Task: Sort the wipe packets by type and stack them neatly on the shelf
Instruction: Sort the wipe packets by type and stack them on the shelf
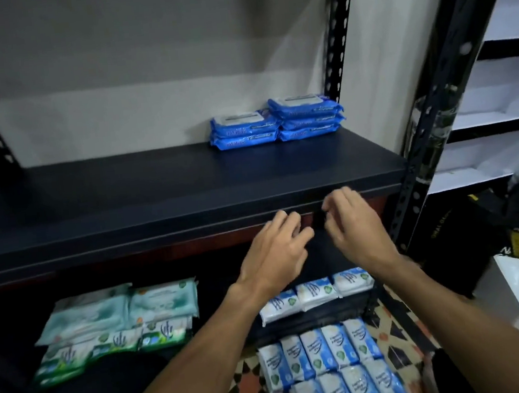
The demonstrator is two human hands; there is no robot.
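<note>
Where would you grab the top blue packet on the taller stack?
Likely its front long edge, coming from the front, thumb on top and fingers underneath. The top packet lies flat, long side facing out, above the shorter stack; a post stands near its right end.

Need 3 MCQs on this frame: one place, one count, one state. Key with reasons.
1. Where do the dark blue plastic wipe packets sit?
A) right rear of the dark upper shelf board
B) on the patterned floor
C) lower level, left side

2. How many stacks do they form?
A) one
B) two
C) four

3. What do the left hand and right hand hold?
A) a packet each
B) one packet together
C) nothing

Key:
1 A, they lie by the black perforated post at the wall.
2 B, two piles stand side by side.
3 C, both hands have loosely curled, empty fingers at the shelf's front edge.
</note>
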